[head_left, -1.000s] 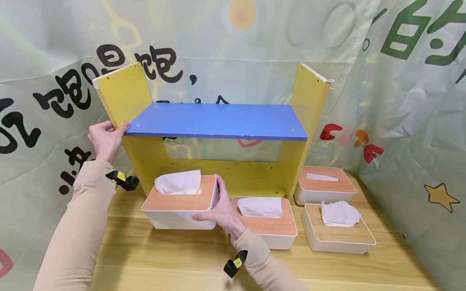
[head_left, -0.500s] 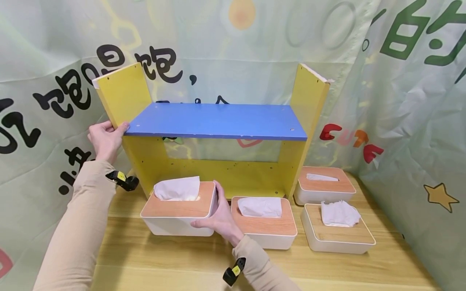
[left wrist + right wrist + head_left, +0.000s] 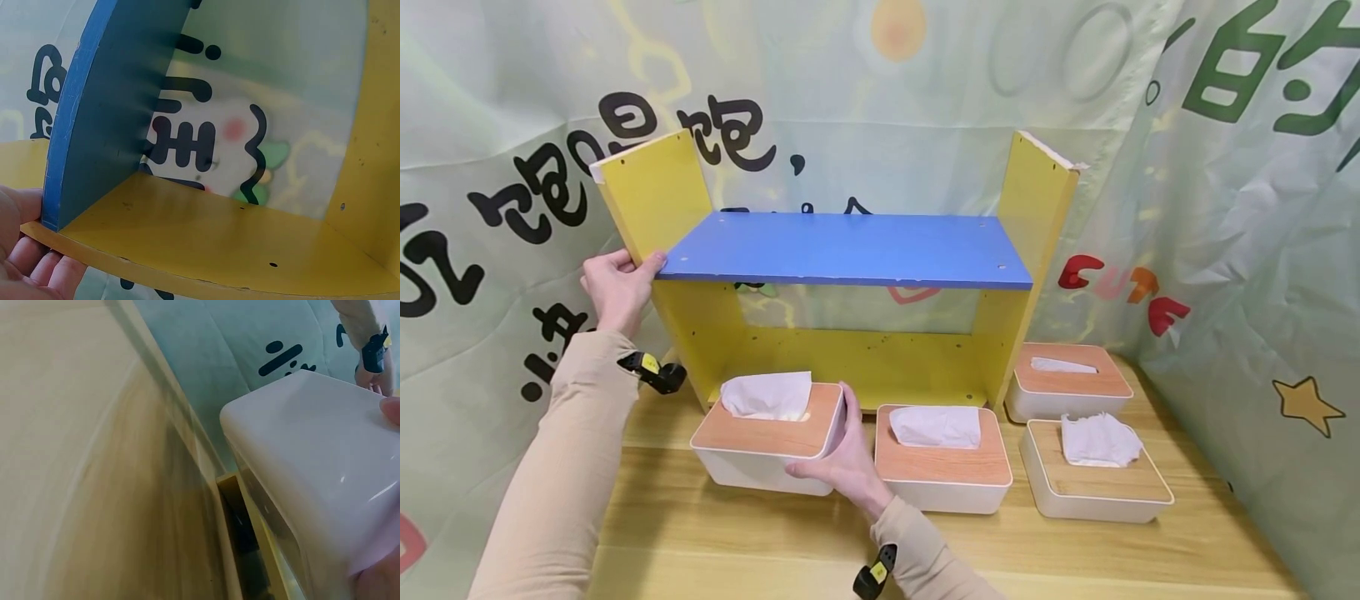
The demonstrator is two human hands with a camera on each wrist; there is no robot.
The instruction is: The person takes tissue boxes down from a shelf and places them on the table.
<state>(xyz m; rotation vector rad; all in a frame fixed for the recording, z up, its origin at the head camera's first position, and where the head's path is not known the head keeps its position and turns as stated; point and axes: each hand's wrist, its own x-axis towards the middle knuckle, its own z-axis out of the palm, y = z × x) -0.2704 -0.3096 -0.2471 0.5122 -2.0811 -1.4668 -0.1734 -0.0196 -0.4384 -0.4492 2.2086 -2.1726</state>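
A yellow shelf unit (image 3: 865, 354) with a blue board (image 3: 850, 246) across it stands at the back. My left hand (image 3: 619, 287) grips the front edge of its left side panel, with the thumb against the end of the blue board (image 3: 51, 206). In front of the shelf's lower left, my right hand (image 3: 848, 462) holds a white tissue box (image 3: 760, 473) with a wood-look lid by its right end. A tissue sticks up from the lid. In the right wrist view the box (image 3: 312, 450) appears raised off the table, slightly tilted. Its far left side is hidden.
Right of the held box sits a second tissue box (image 3: 943, 467). Two more stand farther right, one in front (image 3: 1097, 487) and one behind (image 3: 1067, 383) beside the shelf. A printed cloth (image 3: 1247, 333) hangs behind and along the sides of the wooden table (image 3: 737, 550).
My right hand has brought the held tissue box down and toward me, away from the shelf's lower opening. My left hand and the other boxes have stayed put.
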